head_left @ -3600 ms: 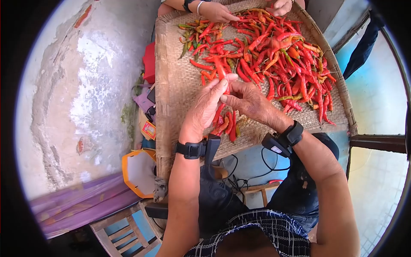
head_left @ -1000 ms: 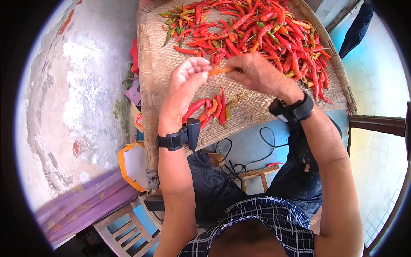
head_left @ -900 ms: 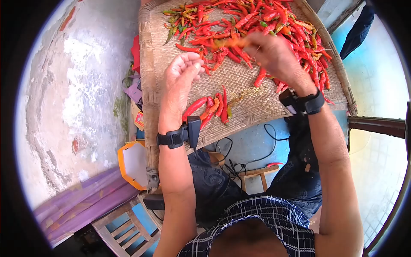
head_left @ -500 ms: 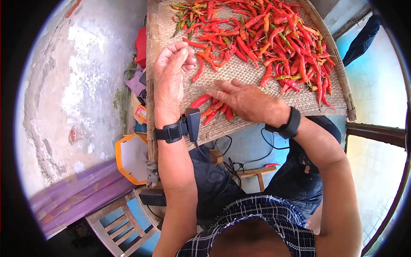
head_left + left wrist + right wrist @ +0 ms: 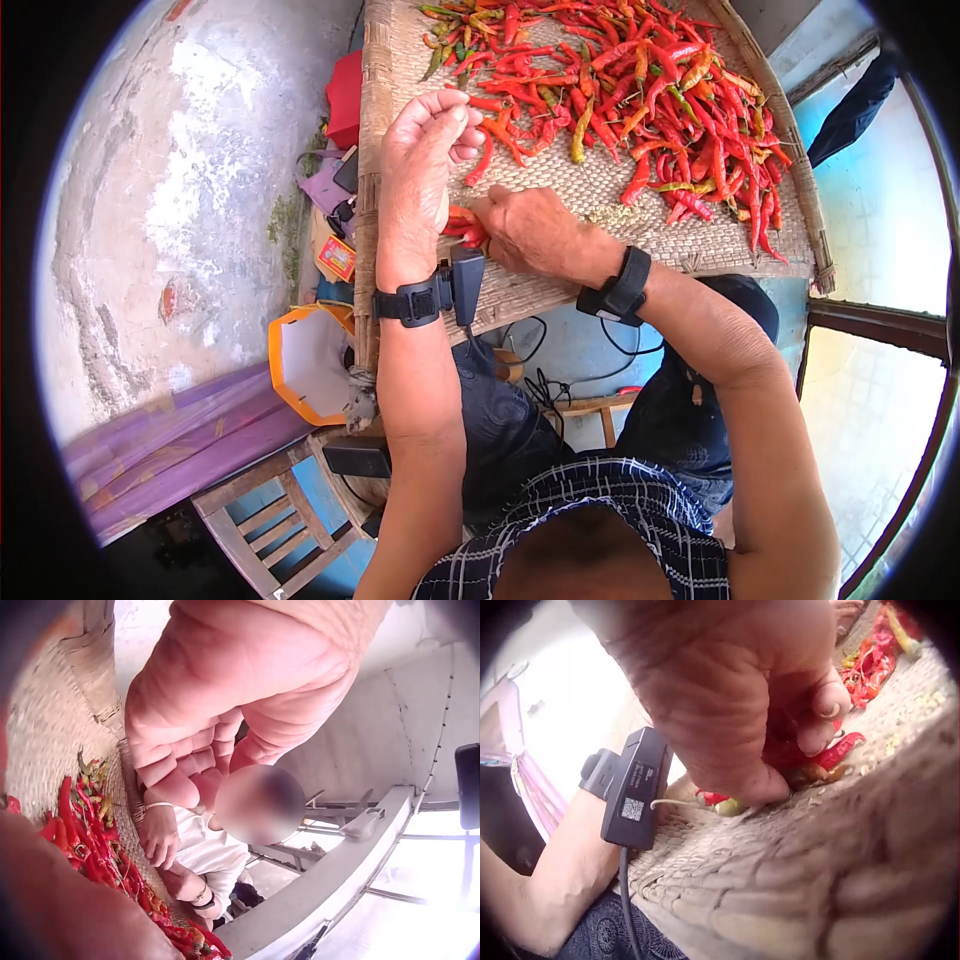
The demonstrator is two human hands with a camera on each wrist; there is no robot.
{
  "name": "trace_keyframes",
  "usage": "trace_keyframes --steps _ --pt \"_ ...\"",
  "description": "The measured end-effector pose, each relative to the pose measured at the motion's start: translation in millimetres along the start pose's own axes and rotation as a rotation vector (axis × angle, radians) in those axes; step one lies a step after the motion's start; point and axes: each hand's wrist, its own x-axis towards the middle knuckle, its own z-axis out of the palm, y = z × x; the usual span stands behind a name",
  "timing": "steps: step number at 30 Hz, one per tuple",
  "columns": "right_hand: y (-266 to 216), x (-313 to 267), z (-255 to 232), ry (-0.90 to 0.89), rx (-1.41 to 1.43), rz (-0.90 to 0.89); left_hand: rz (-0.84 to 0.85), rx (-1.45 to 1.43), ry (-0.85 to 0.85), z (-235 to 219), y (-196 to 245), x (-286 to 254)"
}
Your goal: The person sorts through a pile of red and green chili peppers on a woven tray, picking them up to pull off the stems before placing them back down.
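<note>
In the head view my right hand (image 5: 540,235) is low over the near part of a woven tray (image 5: 530,290), its fingers curled over a small bunch of red chilli peppers (image 5: 463,226). The right wrist view shows thumb and fingertips closing on these peppers (image 5: 840,752), right at the weave; a pale stem (image 5: 682,802) sticks out beside the thumb. My left hand (image 5: 425,170) hovers above the tray's left side, fingers loosely bent and thumb near the fingertips. Nothing shows between its fingers (image 5: 161,769) in the left wrist view.
A big heap of red chillies (image 5: 690,150) covers the tray's far right; greener ones (image 5: 465,30) lie at the far left. Bits of stem (image 5: 615,215) are scattered nearby. Another person (image 5: 210,844) sits across the tray. Left stand an orange-rimmed container (image 5: 300,370) and a wooden chair (image 5: 280,530).
Both hands held an orange chilli; my right hand took it towards the heap, then came back to the small bunch and curled its fingers over it. My left hand stayed raised, now without a chilli.
</note>
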Motion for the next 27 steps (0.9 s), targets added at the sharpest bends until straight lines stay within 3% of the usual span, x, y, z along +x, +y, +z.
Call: trace_keyframes --steps 4,6,7,8,10,12,13,14,16,18,20,22,24,26,27 --pt "16 4 -10 -0.01 0.124 0.19 0.009 -0.024 0.011 -1 2 -2" --pt "36 8 -29 -0.001 0.515 0.475 0.018 0.066 0.017 -1 1 -1" --pt "44 7 -30 0.092 0.773 0.509 0.026 0.057 0.02 -1 -5 0" --pt "46 4 -38 0.092 0.762 0.506 0.088 0.172 0.004 2 -10 1" --pt "47 -1 -52 0.156 1.263 0.441 0.156 0.282 -0.016 10 -21 3" --pt "40 -3 -59 0.183 1.299 0.418 0.044 0.126 -0.179 27 -22 -5" --pt "36 -7 -64 0.088 1.413 0.432 -0.071 0.158 -0.256 24 -18 -9" --pt "33 -9 -69 -0.009 1.526 0.444 -0.07 0.158 -0.261 24 -16 -10" --pt "38 -12 -69 -0.03 1.543 0.369 -0.279 -0.017 -0.385 26 -13 -13" --pt "36 -14 -64 -0.134 1.744 0.352 -0.3 -0.112 -0.388 34 -4 -19" --pt "35 -15 -62 -0.154 1.773 0.313 -0.224 -0.099 -0.307 38 0 -19" --pt "35 -15 -56 -0.064 1.821 0.447 -0.217 -0.078 -0.322 34 -12 -13" --pt "36 -17 -57 -0.046 1.77 0.496 -0.153 -0.047 -0.225 35 -20 -10" --pt "36 -21 -55 0.033 1.301 0.484 -0.146 0.031 -0.195 32 -24 -8" --pt "36 -22 -51 0.088 1.303 0.515 -0.139 0.111 -0.159 32 -25 -7"
